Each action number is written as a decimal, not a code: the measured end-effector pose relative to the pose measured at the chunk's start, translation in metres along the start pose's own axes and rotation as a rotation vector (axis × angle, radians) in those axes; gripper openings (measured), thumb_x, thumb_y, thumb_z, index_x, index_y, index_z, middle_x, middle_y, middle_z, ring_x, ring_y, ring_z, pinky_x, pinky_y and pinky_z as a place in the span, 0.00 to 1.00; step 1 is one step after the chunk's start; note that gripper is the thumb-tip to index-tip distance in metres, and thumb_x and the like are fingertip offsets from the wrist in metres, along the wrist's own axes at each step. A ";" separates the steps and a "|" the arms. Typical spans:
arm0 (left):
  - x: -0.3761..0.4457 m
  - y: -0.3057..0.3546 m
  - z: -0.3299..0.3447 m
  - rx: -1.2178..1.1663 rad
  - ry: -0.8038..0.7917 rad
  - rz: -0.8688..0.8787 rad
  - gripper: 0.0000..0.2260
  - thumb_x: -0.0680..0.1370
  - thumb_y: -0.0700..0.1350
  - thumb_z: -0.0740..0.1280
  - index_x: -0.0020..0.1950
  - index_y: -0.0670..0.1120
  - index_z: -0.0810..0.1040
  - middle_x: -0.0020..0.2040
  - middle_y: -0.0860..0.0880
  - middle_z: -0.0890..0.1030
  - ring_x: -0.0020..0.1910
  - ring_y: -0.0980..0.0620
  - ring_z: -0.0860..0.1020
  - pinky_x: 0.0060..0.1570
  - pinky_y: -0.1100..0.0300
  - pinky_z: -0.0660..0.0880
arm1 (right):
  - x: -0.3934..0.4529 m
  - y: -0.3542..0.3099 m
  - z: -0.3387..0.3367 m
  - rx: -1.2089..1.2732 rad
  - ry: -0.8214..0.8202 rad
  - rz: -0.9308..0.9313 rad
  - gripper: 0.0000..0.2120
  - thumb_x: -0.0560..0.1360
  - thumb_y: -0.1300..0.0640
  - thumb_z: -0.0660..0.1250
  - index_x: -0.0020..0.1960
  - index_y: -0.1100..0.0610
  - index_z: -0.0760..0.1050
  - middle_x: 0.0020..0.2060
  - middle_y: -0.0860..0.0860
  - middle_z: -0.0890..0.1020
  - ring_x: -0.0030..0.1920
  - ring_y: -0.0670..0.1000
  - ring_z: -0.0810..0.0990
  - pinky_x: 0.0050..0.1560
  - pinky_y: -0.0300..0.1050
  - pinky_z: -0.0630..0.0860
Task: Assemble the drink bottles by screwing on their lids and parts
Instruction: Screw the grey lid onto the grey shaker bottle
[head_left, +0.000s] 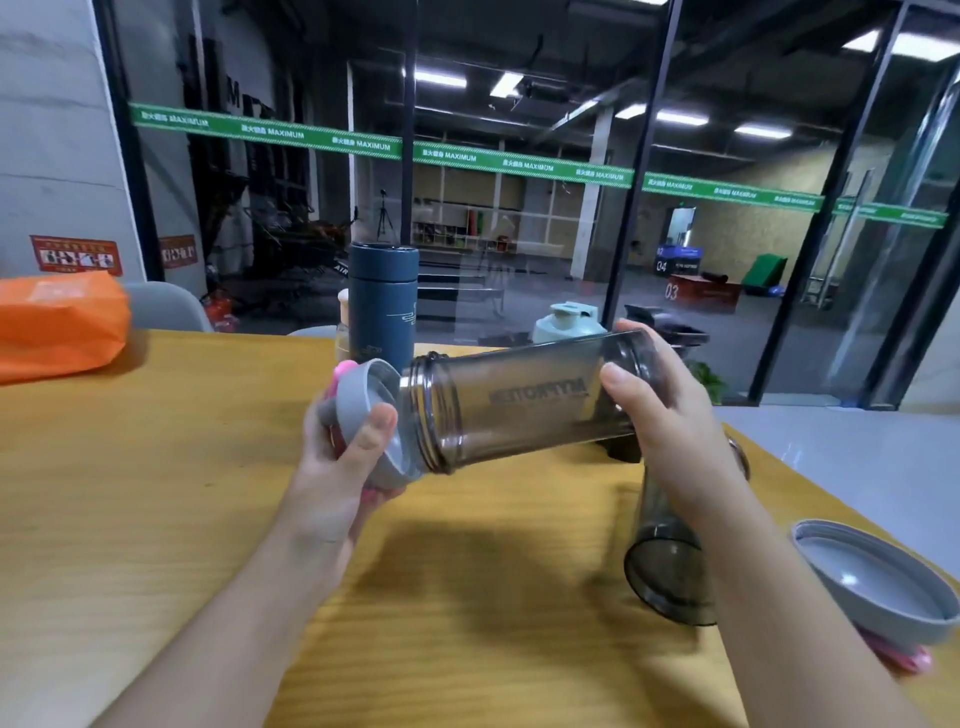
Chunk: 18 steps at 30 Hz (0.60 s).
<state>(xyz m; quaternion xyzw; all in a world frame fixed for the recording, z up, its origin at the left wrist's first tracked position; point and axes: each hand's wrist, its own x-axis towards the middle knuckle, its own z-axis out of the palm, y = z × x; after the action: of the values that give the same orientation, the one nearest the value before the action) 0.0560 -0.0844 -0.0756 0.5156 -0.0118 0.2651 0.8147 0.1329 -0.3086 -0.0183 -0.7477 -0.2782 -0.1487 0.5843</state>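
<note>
My right hand (660, 405) grips a smoky transparent shaker bottle (519, 410), held sideways above the table with its threaded mouth pointing left. My left hand (343, 467) holds a grey lid with a pink cap (371, 415), its open side tilted against the bottle's mouth. A second smoky bottle body (667, 551) lies on the yellow table (156, 493) under my right forearm. Another grey lid with a pink cap (872, 582) rests upside down at the table's right edge.
A dark blue flask (383, 306) stands at the back, a pale bottle half hidden behind it. A mint green bottle top (566, 322) and a dark object show behind the held bottle. An orange bag (57, 327) lies at the far left. A glass wall stands beyond.
</note>
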 end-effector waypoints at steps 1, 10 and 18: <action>0.000 0.000 0.000 0.016 -0.020 0.016 0.47 0.43 0.66 0.80 0.61 0.63 0.71 0.55 0.53 0.80 0.46 0.52 0.80 0.41 0.56 0.77 | 0.000 0.001 0.000 0.006 -0.006 0.012 0.36 0.63 0.34 0.62 0.70 0.41 0.66 0.65 0.46 0.75 0.65 0.47 0.73 0.63 0.49 0.71; -0.006 0.004 0.005 0.117 -0.105 0.061 0.40 0.46 0.66 0.80 0.57 0.72 0.72 0.58 0.60 0.79 0.54 0.57 0.80 0.45 0.60 0.79 | 0.002 0.010 -0.006 0.110 -0.049 0.047 0.34 0.62 0.37 0.64 0.68 0.40 0.68 0.64 0.51 0.77 0.64 0.52 0.75 0.65 0.56 0.71; -0.009 0.016 0.007 0.267 -0.155 0.150 0.45 0.48 0.67 0.79 0.62 0.71 0.65 0.69 0.57 0.69 0.59 0.59 0.76 0.41 0.68 0.77 | 0.004 0.011 -0.004 0.192 -0.013 0.073 0.26 0.62 0.38 0.65 0.60 0.35 0.73 0.59 0.48 0.80 0.60 0.51 0.78 0.65 0.57 0.71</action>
<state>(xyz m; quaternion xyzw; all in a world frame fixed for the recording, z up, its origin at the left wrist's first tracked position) 0.0428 -0.0890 -0.0619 0.6359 -0.0779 0.2838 0.7134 0.1430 -0.3132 -0.0241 -0.6987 -0.2675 -0.0953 0.6567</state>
